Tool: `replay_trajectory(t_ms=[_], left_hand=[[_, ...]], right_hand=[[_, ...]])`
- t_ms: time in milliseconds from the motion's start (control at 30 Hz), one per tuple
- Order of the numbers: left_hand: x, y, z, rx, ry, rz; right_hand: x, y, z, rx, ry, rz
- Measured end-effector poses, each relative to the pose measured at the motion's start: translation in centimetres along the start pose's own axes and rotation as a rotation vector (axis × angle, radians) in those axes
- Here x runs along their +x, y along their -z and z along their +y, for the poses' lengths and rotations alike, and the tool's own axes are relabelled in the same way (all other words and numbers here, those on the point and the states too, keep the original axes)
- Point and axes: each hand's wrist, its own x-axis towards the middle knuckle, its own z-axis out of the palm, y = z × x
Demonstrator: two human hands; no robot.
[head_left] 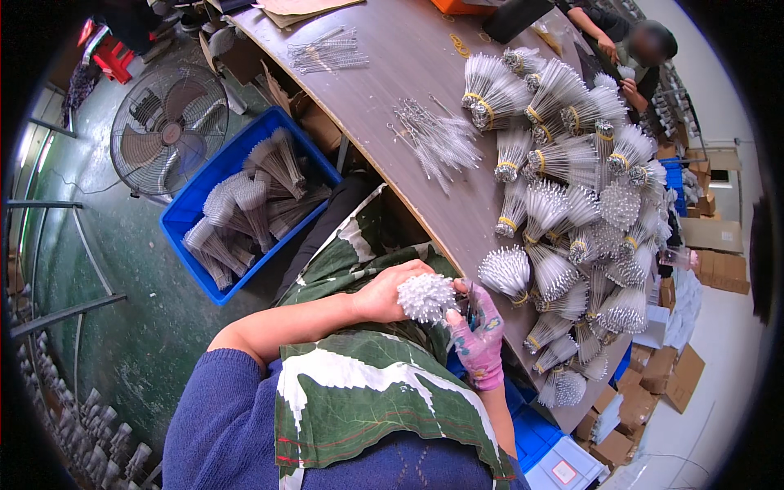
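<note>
A bundle of thin straw-cleaning brushes (426,297) is gripped in my bare left hand (384,291), its white bristle tips fanned toward me. Close against the bundle's right side is my right hand (479,336), in a pink flowered glove with bare fingertips. Its fingers are closed around a small dark thing, too covered to make out. Both hands are over my lap, at the table (384,106) edge. Many similar bundles (563,204), tied with yellow bands, are heaped on the table to the right. Loose brushes (437,139) lie spread beyond my hands.
A blue crate (306,151) of brush bundles stands at the left by a floor fan (170,131). More loose brushes (327,51) and yellow bands (460,45) lie farther up the table. Another person (637,61) works across it. Cardboard boxes (686,376) stand at the right.
</note>
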Motion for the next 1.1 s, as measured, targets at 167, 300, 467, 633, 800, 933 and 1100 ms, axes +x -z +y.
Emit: replay_trajectory(t_ms=[167, 300, 467, 633, 800, 933, 1100], left_hand=[[-0.3, 0.1, -0.3, -0.055, 0.089, -0.011], [-0.4, -0.1, -0.5, -0.079, 0.113, -0.004], [-0.5, -0.1, -0.7, -0.011, 0.085, -0.011], [-0.5, -0.1, -0.9, -0.019, 0.091, -0.021], [-0.5, 0.0, -0.5, -0.096, 0.115, -0.013], [-0.5, 0.0, -0.5, -0.080, 0.147, -0.031], [-0.6, -0.1, -0.8, -0.042, 0.115, -0.041]], right_hand=[[-0.1, 0.0, 0.0, -0.020, 0.022, -0.002], [-0.1, 0.1, 0.0, -0.047, 0.027, -0.005], [-0.2, 0.2, 0.2, -0.035, -0.012, -0.008], [-0.2, 0.3, 0.2, -0.038, -0.010, -0.007], [-0.3, 0.2, 0.0, -0.028, 0.013, -0.004], [-0.5, 0.5, 0.3, -0.015, -0.017, -0.008], [-0.8, 2.4, 0.1, 0.404, -0.151, -0.007]])
